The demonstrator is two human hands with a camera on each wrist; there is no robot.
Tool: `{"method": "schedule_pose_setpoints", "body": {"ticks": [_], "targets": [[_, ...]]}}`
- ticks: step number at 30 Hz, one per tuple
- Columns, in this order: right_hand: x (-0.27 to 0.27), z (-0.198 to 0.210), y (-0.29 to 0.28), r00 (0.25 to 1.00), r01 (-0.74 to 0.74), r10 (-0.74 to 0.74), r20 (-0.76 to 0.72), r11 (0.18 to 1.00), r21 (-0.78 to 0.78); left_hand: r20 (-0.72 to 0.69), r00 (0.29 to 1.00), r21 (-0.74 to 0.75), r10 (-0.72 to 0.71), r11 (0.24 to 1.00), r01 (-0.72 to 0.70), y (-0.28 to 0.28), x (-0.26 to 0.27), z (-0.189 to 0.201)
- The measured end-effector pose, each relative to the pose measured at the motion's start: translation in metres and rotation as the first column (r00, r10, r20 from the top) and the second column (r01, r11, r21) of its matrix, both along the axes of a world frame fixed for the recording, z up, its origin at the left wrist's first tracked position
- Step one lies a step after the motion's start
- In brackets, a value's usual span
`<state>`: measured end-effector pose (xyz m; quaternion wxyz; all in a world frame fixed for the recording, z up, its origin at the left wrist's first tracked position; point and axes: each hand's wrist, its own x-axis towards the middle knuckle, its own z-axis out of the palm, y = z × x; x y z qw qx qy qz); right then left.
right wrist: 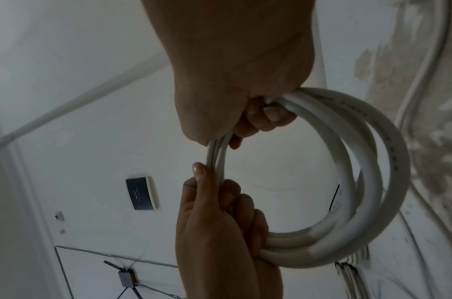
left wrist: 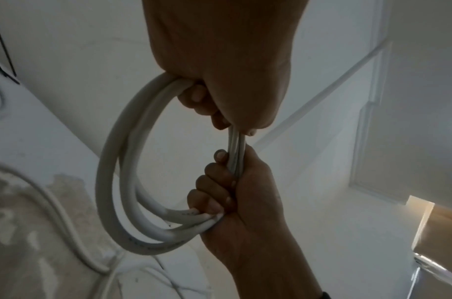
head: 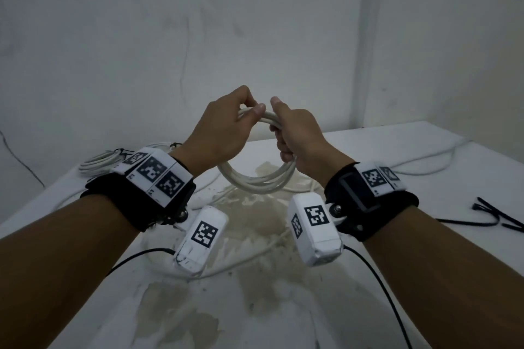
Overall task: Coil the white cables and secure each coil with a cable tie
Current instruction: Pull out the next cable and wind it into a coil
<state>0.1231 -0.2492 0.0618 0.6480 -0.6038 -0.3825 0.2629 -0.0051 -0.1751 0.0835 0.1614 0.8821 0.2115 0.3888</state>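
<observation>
head view: i see both of my hands raised above the middle of the white tabletop, holding one white cable coil between them. my left hand pinches the top of the loops with thumb and curled fingers. my right hand is closed in a fist around the bundle just beside it. the hands sit close together, i judge so the loops stay stacked and cannot spring apart. a finished coil, apparently already tied, lies at the far left corner. black cable ties wait near the right edge. loose white cable trails across the stained middle.

left wrist view: my left hand grips the upper part of the coil, while my right hand is clamped around it lower down, fingers wrapped tight.

right wrist view: my right hand holds the coil where the loops gather, and my left hand is curled around the same bundle. no tie is on this coil yet.
</observation>
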Motion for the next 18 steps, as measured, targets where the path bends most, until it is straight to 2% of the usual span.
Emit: {"method": "schedule_pose_setpoints", "body": {"ticks": [10,12,13,14,15,16,17,18], "targets": [[0.055,-0.031,-0.068,0.997,-0.012,0.007,-0.074,0.998,-0.069,-0.018,0.996,-0.057,-0.093,0.994,0.092,-0.032,0.060,-0.019],[0.078,-0.040,-0.090,0.995,0.089,-0.093,-0.022,0.986,-0.142,-0.009,0.992,-0.084,-0.129,0.988,0.128,-0.043,0.073,-0.022],[0.093,-0.046,-0.102,0.982,0.189,-0.181,0.057,0.963,-0.193,-0.008,0.989,-0.095,-0.146,0.985,0.144,-0.049,0.079,-0.023],[0.110,-0.051,-0.115,0.942,0.316,-0.270,0.201,0.914,-0.254,-0.011,0.987,-0.104,-0.160,0.982,0.158,-0.055,0.085,-0.024],[0.126,-0.054,-0.131,0.857,0.461,-0.320,0.403,0.827,-0.324,-0.018,0.985,-0.109,-0.173,0.979,0.170,-0.062,0.091,-0.024],[0.142,-0.056,-0.147,0.748,0.592,-0.308,0.587,0.709,-0.383,-0.027,0.982,-0.113,-0.185,0.977,0.181,-0.067,0.095,-0.025],[0.155,-0.057,-0.165,0.657,0.687,-0.259,0.708,0.593,-0.420,-0.030,0.980,-0.114,-0.197,0.975,0.193,-0.073,0.099,-0.026],[0.165,-0.057,-0.182,0.602,0.741,-0.204,0.772,0.504,-0.444,-0.030,0.978,-0.115,-0.208,0.972,0.203,-0.077,0.102,-0.027]]}}
